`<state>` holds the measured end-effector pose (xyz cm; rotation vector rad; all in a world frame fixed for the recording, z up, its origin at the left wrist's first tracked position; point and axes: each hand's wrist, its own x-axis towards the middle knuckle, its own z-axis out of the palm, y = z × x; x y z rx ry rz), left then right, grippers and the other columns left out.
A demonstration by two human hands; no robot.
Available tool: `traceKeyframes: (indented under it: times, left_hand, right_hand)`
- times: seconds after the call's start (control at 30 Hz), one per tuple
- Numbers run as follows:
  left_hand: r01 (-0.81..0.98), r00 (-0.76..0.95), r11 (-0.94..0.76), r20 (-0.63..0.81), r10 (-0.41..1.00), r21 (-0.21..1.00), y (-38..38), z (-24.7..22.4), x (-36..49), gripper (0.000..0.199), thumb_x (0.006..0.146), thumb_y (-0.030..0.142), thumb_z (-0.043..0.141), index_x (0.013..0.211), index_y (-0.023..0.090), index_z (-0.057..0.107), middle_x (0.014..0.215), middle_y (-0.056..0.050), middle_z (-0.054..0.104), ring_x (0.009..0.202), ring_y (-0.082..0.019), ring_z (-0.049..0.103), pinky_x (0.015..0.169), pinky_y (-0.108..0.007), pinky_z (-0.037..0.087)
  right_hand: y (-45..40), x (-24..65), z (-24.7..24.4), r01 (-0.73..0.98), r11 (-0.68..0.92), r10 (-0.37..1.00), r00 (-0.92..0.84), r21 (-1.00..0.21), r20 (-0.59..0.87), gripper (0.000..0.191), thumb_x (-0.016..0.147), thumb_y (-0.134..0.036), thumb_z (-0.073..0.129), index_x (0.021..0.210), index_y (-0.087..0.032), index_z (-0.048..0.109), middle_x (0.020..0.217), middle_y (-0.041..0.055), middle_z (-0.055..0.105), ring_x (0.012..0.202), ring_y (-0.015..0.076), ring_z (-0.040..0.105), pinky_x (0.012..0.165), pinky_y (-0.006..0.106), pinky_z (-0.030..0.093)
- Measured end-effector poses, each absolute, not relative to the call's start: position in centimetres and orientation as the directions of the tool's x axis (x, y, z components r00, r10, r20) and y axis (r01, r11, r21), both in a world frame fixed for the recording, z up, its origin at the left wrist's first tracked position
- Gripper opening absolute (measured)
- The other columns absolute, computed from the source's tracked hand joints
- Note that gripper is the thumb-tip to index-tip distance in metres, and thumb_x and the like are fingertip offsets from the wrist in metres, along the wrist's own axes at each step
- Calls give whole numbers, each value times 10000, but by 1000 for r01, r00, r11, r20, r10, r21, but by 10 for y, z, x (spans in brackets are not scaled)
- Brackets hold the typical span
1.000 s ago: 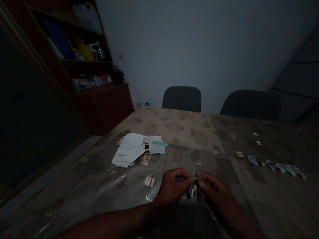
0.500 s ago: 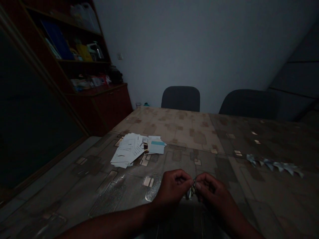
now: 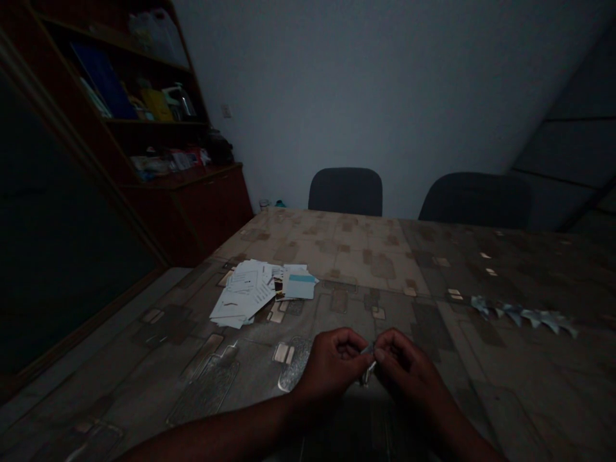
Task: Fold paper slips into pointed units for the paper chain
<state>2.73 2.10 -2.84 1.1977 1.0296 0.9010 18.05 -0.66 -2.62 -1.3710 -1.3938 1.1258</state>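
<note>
My left hand [image 3: 337, 356] and my right hand [image 3: 402, 359] meet fingertip to fingertip above the near part of the table. Between them they pinch a small folded paper piece [image 3: 368, 374], pale and partly hidden by the fingers. Beyond my left hand lies a loose pile of printed white paper slips [image 3: 248, 292], with a pale card [image 3: 301, 287] bearing a blue stripe at its right end. A zigzag strip of folded paper [image 3: 524, 314] rests on the table to the right.
A patterned cloth covers the table [image 3: 346, 240]. Two dark chairs [image 3: 345, 191] stand along its far side, before a plain wall. At the left is a wooden shelf unit [image 3: 206, 199] holding assorted items. The room is dim.
The folded paper piece has turned slightly between my fingertips, and its pale edge shows differently. The view has shifted a little. The pile and the zigzag strip stay in place on the table.
</note>
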Motion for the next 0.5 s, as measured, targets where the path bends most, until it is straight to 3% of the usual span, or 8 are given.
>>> traceKeyframes:
  times: [0.13,0.5]
  left_hand:
    - [-1,284,163,-156,946,987,21,-26,28,250,633,339,746,627,137,599,548,19,555,498,-95,484,487,-196,352]
    - [12,295,162,-159,942,987,21,-28,27,219,616,300,737,607,138,591,540,19,553,497,-92,481,485,-186,350]
  right_hand:
    - [-7,182,-28,301,46,998,-57,-953,30,239,830,-433,548,807,-195,562,643,-37,484,605,144,450,549,237,340]
    - [-8,178,-24,405,144,989,-67,-903,128,142,823,-333,520,760,-206,529,641,-38,464,611,148,457,563,236,357]
